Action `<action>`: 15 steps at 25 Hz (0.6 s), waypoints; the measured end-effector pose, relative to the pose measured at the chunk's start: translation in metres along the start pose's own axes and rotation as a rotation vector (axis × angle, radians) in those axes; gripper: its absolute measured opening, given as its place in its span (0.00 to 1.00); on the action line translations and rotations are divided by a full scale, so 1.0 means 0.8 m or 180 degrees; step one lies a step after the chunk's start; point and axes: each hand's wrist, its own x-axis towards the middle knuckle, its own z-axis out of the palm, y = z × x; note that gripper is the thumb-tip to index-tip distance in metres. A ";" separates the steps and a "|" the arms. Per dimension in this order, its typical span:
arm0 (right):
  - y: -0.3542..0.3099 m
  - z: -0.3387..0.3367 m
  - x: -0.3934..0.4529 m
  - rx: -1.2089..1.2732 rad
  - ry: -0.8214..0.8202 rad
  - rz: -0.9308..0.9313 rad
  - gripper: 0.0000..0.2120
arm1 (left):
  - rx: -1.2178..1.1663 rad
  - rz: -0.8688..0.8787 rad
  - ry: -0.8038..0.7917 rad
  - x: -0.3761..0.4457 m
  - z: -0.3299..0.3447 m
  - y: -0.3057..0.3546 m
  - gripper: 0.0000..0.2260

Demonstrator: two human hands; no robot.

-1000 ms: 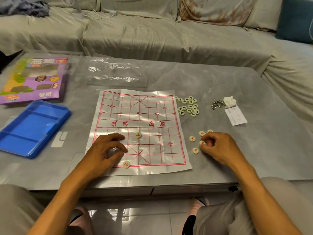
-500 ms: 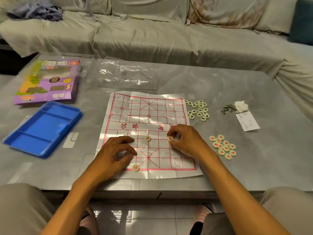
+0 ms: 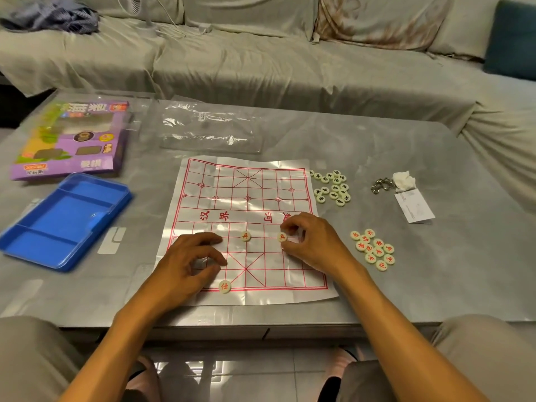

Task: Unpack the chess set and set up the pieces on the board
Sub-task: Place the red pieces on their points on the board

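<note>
Three round cream pieces with red characters sit on the glossy white, red-lined paper board (image 3: 246, 216) on the grey desk (image 3: 377, 285). The right hand (image 3: 311, 245) pinches one such disc (image 3: 282, 237) on the board; the left hand (image 3: 185, 264) rests there, fingers loosely curled, holding nothing. Beside the board lie a cluster of eleven red-lettered discs (image 3: 373, 249) and about thirteen black-lettered discs (image 3: 332, 188).

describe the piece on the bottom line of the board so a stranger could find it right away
Start at the white board with red lines in the middle of the grey table. Follow its nearest edge leftward to the round cream piece just below the left hand. Unlike the two other pieces on the board, it sits alone on the bottom line.
</note>
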 end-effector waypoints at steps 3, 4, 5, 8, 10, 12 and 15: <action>0.028 -0.040 -0.022 -0.0091 0.0477 0.0338 0.11 | 0.0019 0.0022 0.0000 0.002 0.000 0.001 0.09; 0.045 -0.057 -0.029 -0.0157 0.0701 0.0601 0.09 | 0.0040 0.0022 -0.0010 0.002 0.001 0.001 0.09; 0.062 -0.073 -0.036 -0.0238 0.0870 0.0884 0.08 | 0.0043 0.0017 -0.0022 0.002 0.002 0.002 0.09; 0.092 -0.088 -0.050 -0.0708 0.0657 0.1253 0.11 | 0.0028 -0.0006 -0.0035 0.001 0.001 0.004 0.05; 0.098 -0.079 -0.055 -0.0943 0.0627 0.1149 0.12 | 0.0085 0.0012 -0.0022 0.002 0.001 0.006 0.04; 0.098 -0.074 -0.055 -0.0949 0.0776 0.1064 0.11 | 0.0123 0.0029 0.0008 0.003 0.001 0.007 0.06; 0.100 -0.071 -0.054 -0.0857 0.0807 0.1083 0.10 | 0.0128 0.0034 0.0007 0.002 0.000 0.009 0.06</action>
